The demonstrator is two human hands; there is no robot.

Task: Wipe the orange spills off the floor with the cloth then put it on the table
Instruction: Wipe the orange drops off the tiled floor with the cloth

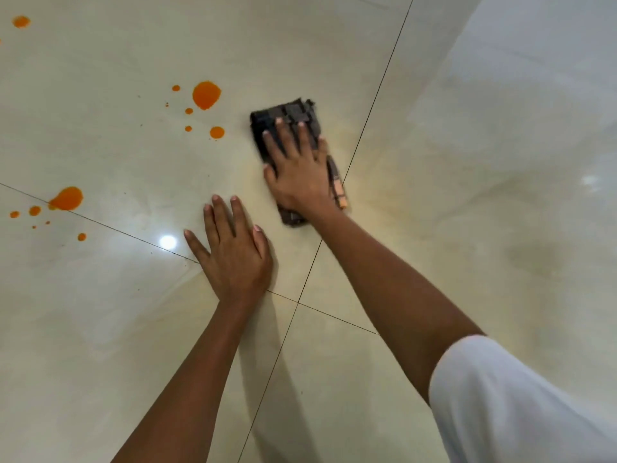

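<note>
A dark folded cloth (291, 113) with an orange patch lies flat on the glossy cream floor tiles (434, 162). My right hand (298, 167) presses down on it with straight, spread fingers. My left hand (233, 252) rests flat on the bare floor, just below and left of the cloth. A cluster of orange spills (206, 94) sits left of the cloth, about a hand's width away. Another group of orange spills (67, 198) lies at the left edge, and a single drop (21, 21) is at the top left.
Dark grout lines (374, 105) cross the floor under my hands. A faint yellowish smear (377, 198) marks the tile to the right of the cloth. A ceiling light reflects on the tile (167, 242) near my left hand. No table is in view.
</note>
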